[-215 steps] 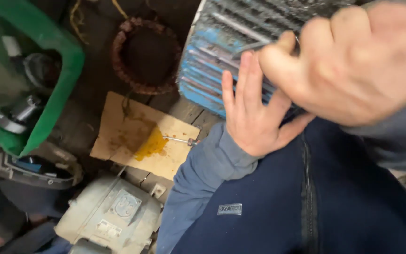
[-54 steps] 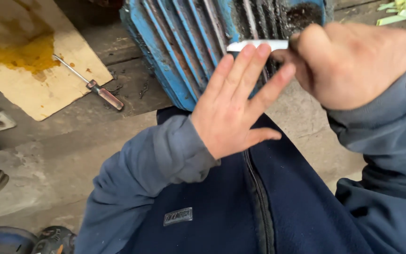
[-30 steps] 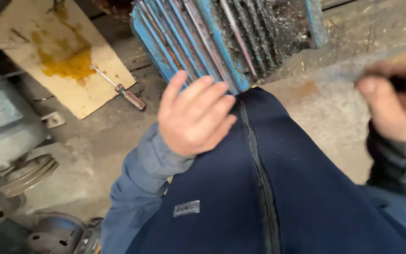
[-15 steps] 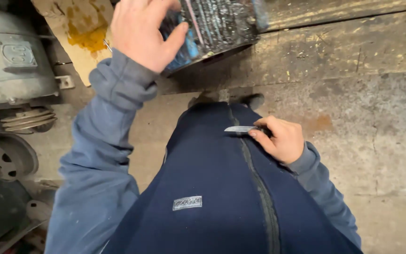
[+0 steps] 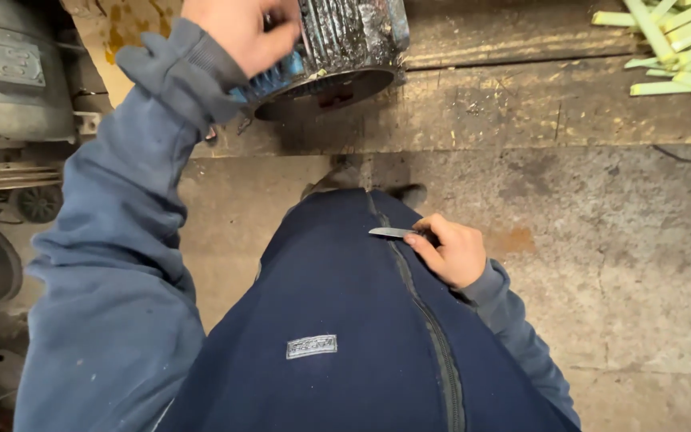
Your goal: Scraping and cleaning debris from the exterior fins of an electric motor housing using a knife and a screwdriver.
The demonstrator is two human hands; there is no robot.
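Far left of frame: grey motor housing point(image 5: 13, 76) and pulley parts point(image 5: 9, 180), crowding that side. Upper left: left hand point(image 5: 237, 32) curled over the rim of the blue finned motor casing point(image 5: 337, 44), fingers wrapped on the fins, a gripping hold, not flat. Casing sits at top centre on the wooden board point(image 5: 521, 104), open end facing down-frame, greasy and black inside. Judging by cast fins and bulk: heavy, rigid, likely slick with grime; best held by the fin ribs or the rim, not the oily bore. Centre right: right hand point(image 5: 449, 252) pinches a small knife point(image 5: 391, 233), blade pointing left over the dark blue overalls point(image 5: 337, 320). Upper right: green strips point(image 5: 673, 36). Open room is right and lower right, bare concrete floor point(image 5: 625, 264); the board edge runs across mid-frame.
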